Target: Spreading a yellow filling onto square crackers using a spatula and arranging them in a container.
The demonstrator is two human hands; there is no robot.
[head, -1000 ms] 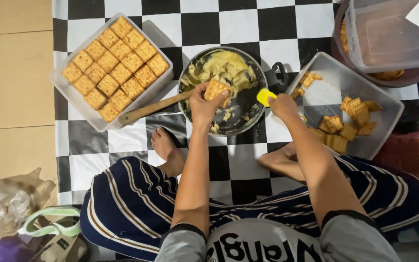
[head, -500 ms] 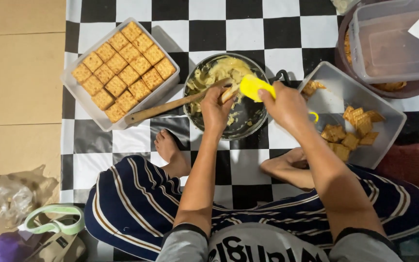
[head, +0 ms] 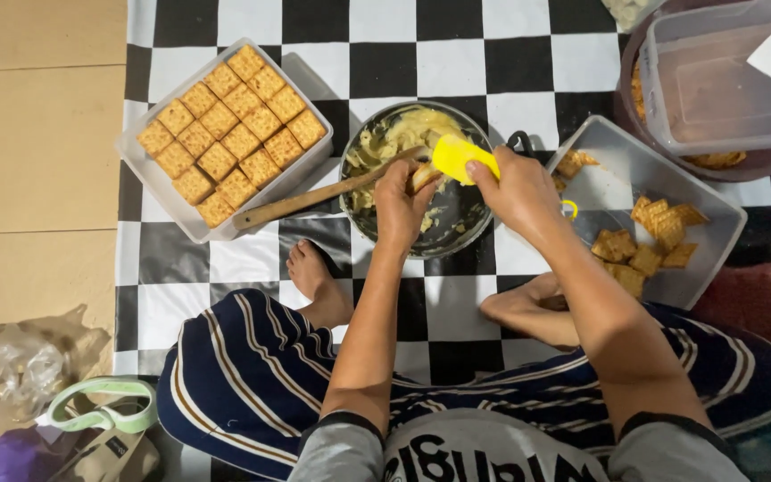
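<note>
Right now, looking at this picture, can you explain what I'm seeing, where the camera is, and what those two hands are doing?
The camera sits on a person's head and looks straight down, so you see their own arms, crossed legs and bare feet on a black-and-white checkered mat.

The left hand holds a cracker over a dark bowl of pale creamy filling. The right hand has a grip on a yellow spatula, its blade against the cracker. A wooden spoon leans on the bowl's rim.

To the left is a clear tray packed with rows of square crackers. To the right, a grey tray holds a few loose crackers. A clear plastic tub stands at the top right.
</note>
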